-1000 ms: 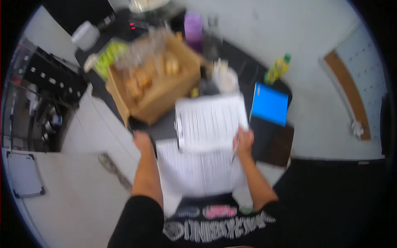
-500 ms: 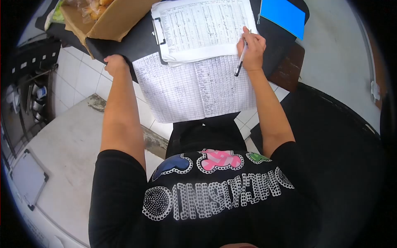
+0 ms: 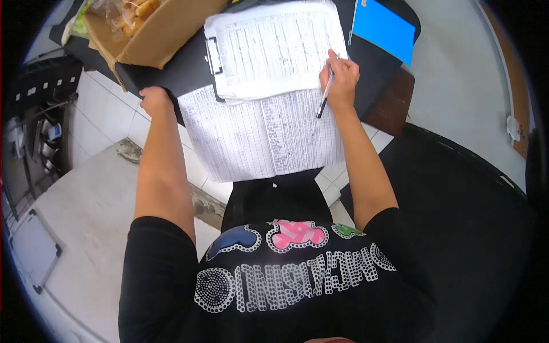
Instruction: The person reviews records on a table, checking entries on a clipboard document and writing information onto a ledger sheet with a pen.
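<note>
My right hand (image 3: pixel 341 86) is closed round a clear pen with a black end (image 3: pixel 324 98) and rests at the right edge of the clipped sheets. Those printed, filled-in table sheets (image 3: pixel 280 48) lie on a clipboard with a dark metal clip (image 3: pixel 214 55) on its left side. Beneath it, a large open ledger with ruled columns (image 3: pixel 229 137) hangs over the table's near edge toward my lap. My left hand (image 3: pixel 155 101) grips the edge of the black table (image 3: pixel 186 68), left of the ledger; some of its fingers are hidden.
A cardboard box (image 3: pixel 154 43) with bread rolls in plastic (image 3: pixel 134 17) stands at the back left. On the right lies a blue folder (image 3: pixel 383 28), with a brown wooden surface (image 3: pixel 392 97) below the tabletop. Another clipboard (image 3: pixel 35 248) lies on the pale surface at lower left.
The whole view has shifted slightly, so the table and papers appear lower and a little farther left. Both hands keep nearly the same places, the pen still in my right hand.
</note>
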`<state>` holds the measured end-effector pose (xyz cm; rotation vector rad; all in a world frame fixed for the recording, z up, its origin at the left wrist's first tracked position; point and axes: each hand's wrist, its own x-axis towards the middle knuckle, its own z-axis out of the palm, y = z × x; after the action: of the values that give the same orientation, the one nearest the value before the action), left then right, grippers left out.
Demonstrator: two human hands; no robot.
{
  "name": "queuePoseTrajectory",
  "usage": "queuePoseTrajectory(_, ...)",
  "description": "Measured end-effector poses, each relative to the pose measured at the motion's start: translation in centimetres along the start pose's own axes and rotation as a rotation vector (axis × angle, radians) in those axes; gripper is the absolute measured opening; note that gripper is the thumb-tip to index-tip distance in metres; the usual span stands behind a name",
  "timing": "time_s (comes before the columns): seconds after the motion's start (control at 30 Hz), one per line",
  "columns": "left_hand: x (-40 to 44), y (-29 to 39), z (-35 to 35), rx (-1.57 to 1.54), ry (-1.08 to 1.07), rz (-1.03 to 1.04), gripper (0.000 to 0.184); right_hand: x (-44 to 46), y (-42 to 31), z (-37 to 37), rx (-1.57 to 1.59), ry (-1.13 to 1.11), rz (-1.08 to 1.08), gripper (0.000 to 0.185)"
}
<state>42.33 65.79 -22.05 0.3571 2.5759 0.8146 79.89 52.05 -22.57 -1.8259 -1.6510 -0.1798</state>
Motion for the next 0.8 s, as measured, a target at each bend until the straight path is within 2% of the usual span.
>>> queuePoseTrajectory(0.13, 0.8, -1.1, 0.3, -0.032, -0.050, 0.046, 0.058, -0.4, 0.6, 0.4, 0.004, 0.026, -0.034, 0.029)
queuePoseTrajectory(0.33, -0.5, -0.4, -0.1, -0.024, -0.005, 0.017, 0.056, -0.5, 0.9, 0.8, 0.008, 0.045, -0.057, 0.021)
queuePoseTrajectory(0.43, 0.0, -0.2, 0.3, -0.037, 0.007, -0.071, 0.056, -0.6, 1.0, 0.8, 0.016, 0.035, -0.045, 0.020)
queuePoseTrajectory(0.53, -0.1, -0.3, 0.0, -0.008, -0.020, -0.020, 0.056, -0.6, 1.0, 0.8, 0.000, 0.013, -0.030, 0.020)
queuePoseTrajectory(0.8, 0.6, -0.4, 0.4, -0.003, -0.005, -0.039, 0.056, -0.5, 0.9, 0.7, 0.009, 0.012, -0.021, 0.019)
